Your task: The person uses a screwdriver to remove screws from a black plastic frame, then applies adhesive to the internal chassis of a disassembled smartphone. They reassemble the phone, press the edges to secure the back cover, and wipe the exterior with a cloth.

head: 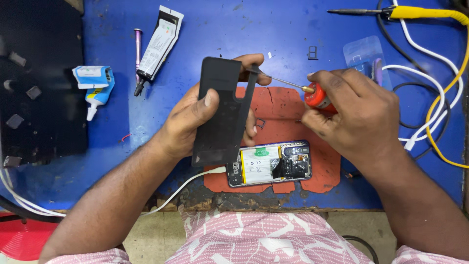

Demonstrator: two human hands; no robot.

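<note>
Left hand [198, 122] wrapped around a flat black plastic phone back cover [222, 110], thumb pressed across its face, cover raised and tilted above the middle of the blue bench [234, 34]. Right hand [351, 115] closed on a red-handled precision screwdriver [312, 95], thin metal shaft reaching left to the cover's upper right corner, tip touching or just beside it, hard to tell which. Below both hands, an opened phone [271, 164] with exposed battery and circuit board, flat on a worn red rubber mat [288, 112] near the bench's front edge, a white cable [188, 183] running from its left end toward the front edge. Toward the back left, a black and white glue tube [159, 41] and a blue and white glue bottle [97, 85]. At the back right corner, a yellow-handled soldering iron [415, 12] above a tangle of white, yellow and black wires [435, 93], well apart from the phone.
</note>
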